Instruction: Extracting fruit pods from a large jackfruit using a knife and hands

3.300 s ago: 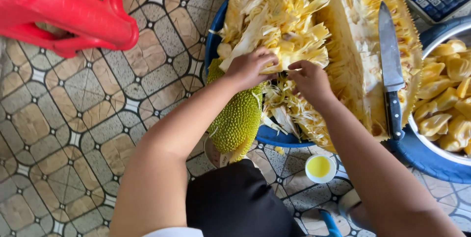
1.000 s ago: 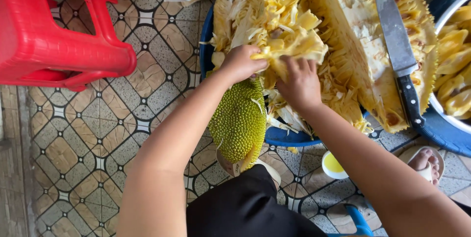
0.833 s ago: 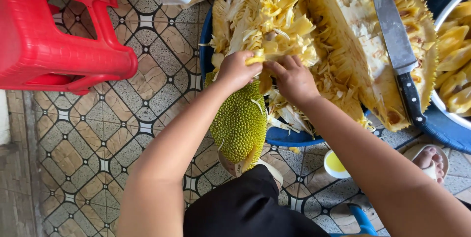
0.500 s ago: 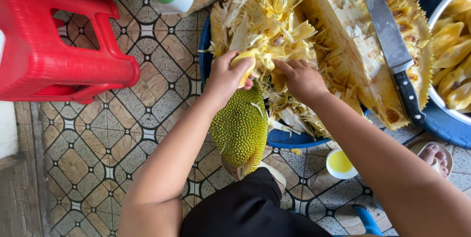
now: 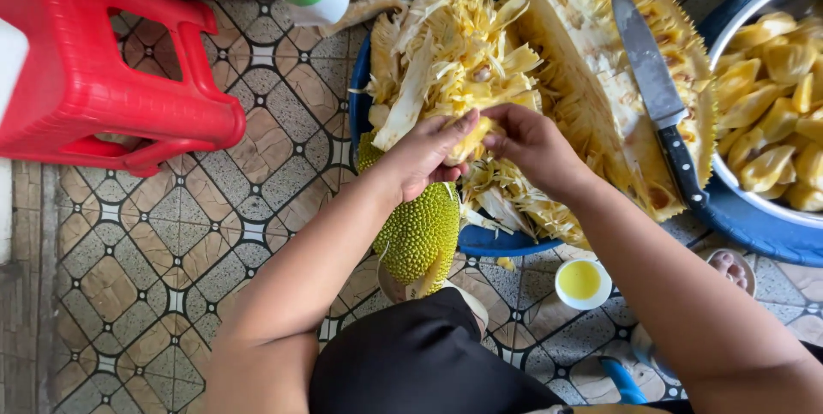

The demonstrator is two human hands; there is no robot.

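My left hand (image 5: pixel 424 153) and my right hand (image 5: pixel 531 141) meet over a blue basin (image 5: pixel 358 88) heaped with pale yellow jackfruit strands and scraps. Both hands pinch one yellow jackfruit pod (image 5: pixel 470 137) between their fingertips. Under my left wrist a piece of green spiky jackfruit rind (image 5: pixel 420 230) leans against the basin's near rim. A large cut jackfruit half (image 5: pixel 591 63) lies across the basin to the right, with a black-handled knife (image 5: pixel 660 105) resting on its flesh.
A metal bowl (image 5: pixel 776 97) of peeled yellow pods sits at the right inside a blue ring. A red plastic stool (image 5: pixel 94 71) stands at the left on the patterned tile floor. A small white cup of yellow liquid (image 5: pixel 581 282) sits near my knee.
Both hands have drawn together and lifted a little from the scrap pile, now pinching a single pod. The view has shifted slightly down and left.
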